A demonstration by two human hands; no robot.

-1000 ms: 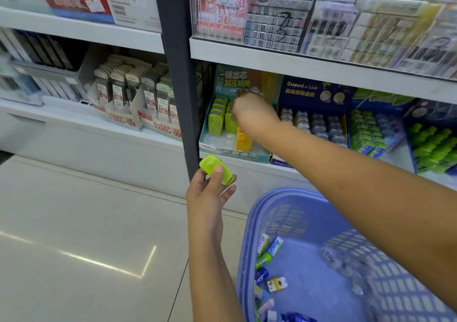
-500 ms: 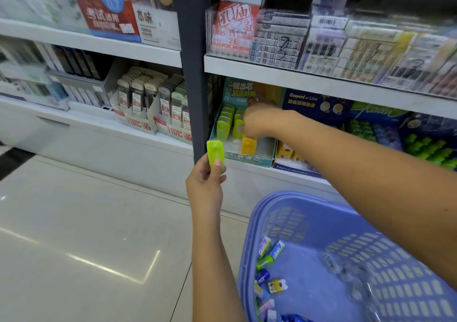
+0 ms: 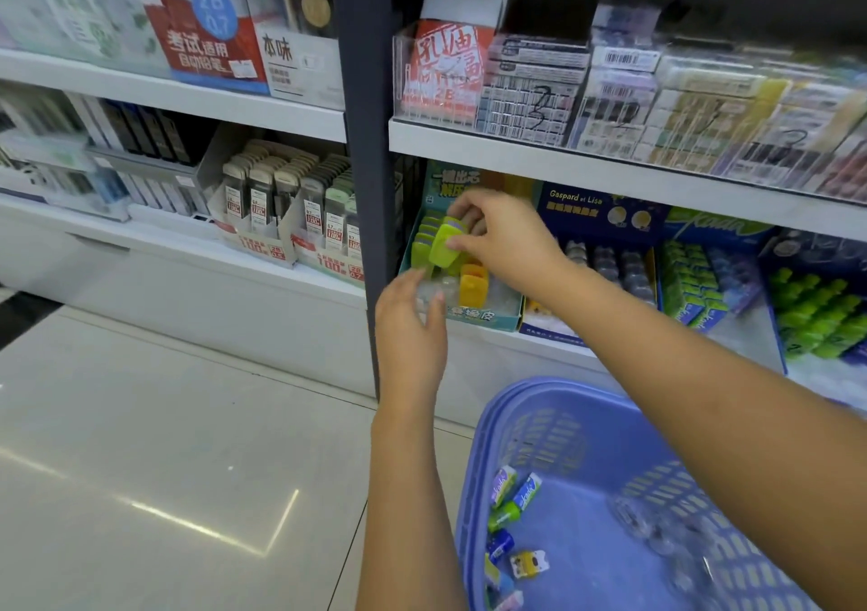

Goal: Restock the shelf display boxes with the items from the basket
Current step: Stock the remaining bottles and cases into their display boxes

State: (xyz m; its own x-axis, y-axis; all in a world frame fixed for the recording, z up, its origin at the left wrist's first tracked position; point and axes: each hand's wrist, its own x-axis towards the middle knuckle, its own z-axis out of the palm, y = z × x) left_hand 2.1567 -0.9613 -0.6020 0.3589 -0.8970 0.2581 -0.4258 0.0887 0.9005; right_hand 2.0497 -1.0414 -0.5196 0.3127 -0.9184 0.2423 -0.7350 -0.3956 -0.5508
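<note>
1. The right hand [image 3: 506, 244] pinches a lime-green item [image 3: 443, 247] between thumb and fingertips. It holds the item tilted over the teal display box [image 3: 474, 316], just above the row of green items [image 3: 421, 247] standing in the box's left part.
2. The left hand [image 3: 410, 324] has its fingers loosely spread and grips nothing. It is raised at the box's front left corner, and I cannot tell whether it touches the box.
3. The right forearm reaches in from the lower right, above the basket [image 3: 539, 390]. The left forearm rises from below.
4. Orange items [image 3: 474, 284] stand in the box under the right hand.
5. A dark upright post [image 3: 363, 188] stands just left of the box, and a navy box [image 3: 600, 209] is beside it on the right.
6. Small packets [image 3: 513, 493] lie in the basket's left side.
</note>
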